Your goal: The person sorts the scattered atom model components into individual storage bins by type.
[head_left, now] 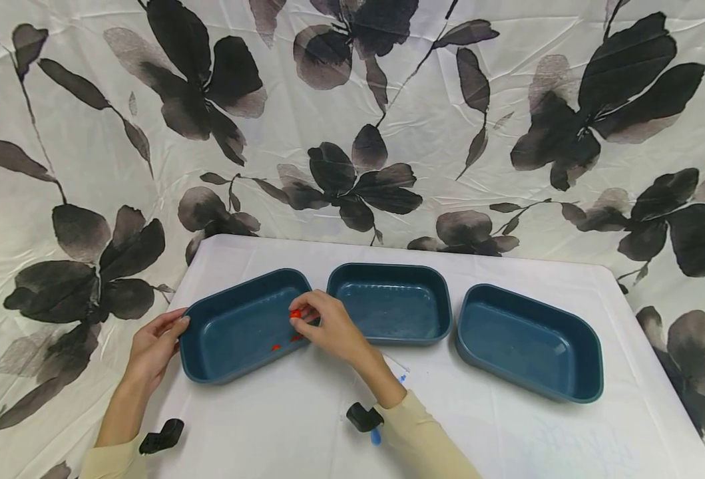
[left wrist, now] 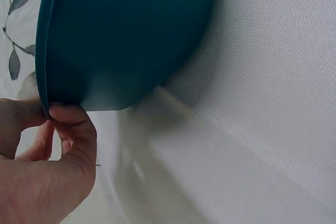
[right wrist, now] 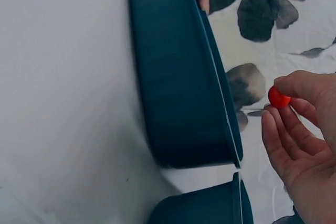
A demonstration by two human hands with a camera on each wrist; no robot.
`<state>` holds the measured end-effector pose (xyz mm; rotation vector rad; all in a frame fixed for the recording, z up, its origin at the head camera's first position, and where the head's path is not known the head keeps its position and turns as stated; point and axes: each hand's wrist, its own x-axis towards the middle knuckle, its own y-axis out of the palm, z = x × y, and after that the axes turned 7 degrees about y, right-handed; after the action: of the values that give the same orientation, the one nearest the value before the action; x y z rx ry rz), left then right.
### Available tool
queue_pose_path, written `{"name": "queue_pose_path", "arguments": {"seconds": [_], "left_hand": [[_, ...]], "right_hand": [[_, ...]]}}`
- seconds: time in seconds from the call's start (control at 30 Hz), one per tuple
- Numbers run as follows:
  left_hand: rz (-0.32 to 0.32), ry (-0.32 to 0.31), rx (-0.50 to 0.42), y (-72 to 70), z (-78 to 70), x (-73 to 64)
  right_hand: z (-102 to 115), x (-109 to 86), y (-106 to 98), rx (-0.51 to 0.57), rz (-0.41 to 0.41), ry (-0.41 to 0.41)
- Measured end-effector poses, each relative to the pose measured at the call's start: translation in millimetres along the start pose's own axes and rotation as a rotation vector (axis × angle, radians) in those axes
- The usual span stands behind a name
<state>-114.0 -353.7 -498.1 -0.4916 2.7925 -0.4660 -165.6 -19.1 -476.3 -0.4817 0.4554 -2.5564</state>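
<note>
My left hand [head_left: 151, 347] pinches the rim at the left end of the left teal tray [head_left: 232, 336]; the left wrist view has thumb and finger on either side of that rim. Over the tray's right end, my right hand [head_left: 334, 327] pinches a small red ball [right wrist: 279, 97] between thumb and fingertips. Down inside the tray, near its front wall, lie a red piece [head_left: 276, 347] and another red piece [head_left: 296, 338], the latter close to the right hand.
A middle teal tray [head_left: 388, 340] stands just right of the right hand. Farther right is an angled teal tray [head_left: 526, 379]. Blue marks [head_left: 376, 436] spot the white tablecloth [head_left: 268, 426]. A floral cloth [head_left: 352, 100] hangs behind the table.
</note>
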Motion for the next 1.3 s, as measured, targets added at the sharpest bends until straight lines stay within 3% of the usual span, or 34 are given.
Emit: {"name": "queue_pose_path", "arguments": {"seconds": [0.7,1.0,1.3], "left_hand": [[-0.003,0.028,0.003,-0.7,3.6,-0.1],[-0.006,0.024,0.002,1.2,1.5,2.1],[-0.011,0.002,0.019,0.8,2.1,2.2]], "right_hand": [[-2.4,17.7,20.4,-0.095,0.120,-0.006],[-9.4,24.4,33.7,-0.133,0.193,0.044],[-7.4,34.6,43.4,-0.260,0.286,0.052]]}}
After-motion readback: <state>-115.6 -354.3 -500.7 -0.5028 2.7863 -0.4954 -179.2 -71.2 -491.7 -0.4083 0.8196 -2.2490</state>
